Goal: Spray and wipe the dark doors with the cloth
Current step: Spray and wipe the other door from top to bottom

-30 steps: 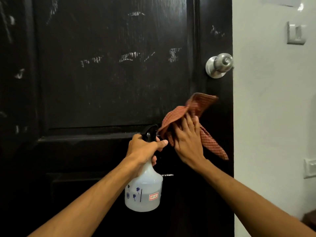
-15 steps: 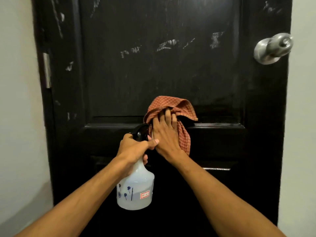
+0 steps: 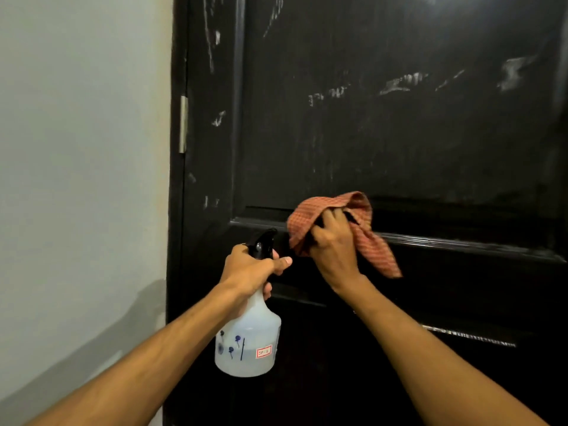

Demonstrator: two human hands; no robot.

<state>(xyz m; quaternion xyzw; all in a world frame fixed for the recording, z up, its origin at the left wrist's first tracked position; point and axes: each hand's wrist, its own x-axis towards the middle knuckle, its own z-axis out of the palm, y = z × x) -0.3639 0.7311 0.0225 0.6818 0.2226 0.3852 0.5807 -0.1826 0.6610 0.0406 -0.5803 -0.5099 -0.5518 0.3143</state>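
Pale grey wall (image 3: pixel 76 149) far left, metal hinge (image 3: pixel 183 124) next. Left hand (image 3: pixel 250 269) wrapped round neck of translucent white plastic spray bottle (image 3: pixel 247 345), black nozzle facing door. Right hand (image 3: pixel 333 247) clutching bunched orange checked cloth (image 3: pixel 332 216), pressed on ledge under upper panel of dark wooden door (image 3: pixel 399 133). Whitish smears all over upper panel, so probably lots left to wipe, tbh.

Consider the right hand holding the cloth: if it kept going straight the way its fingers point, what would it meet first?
The right hand points up and into the door. It would likely meet the moulded ledge at once, through the cloth it grips; depth is unclear.
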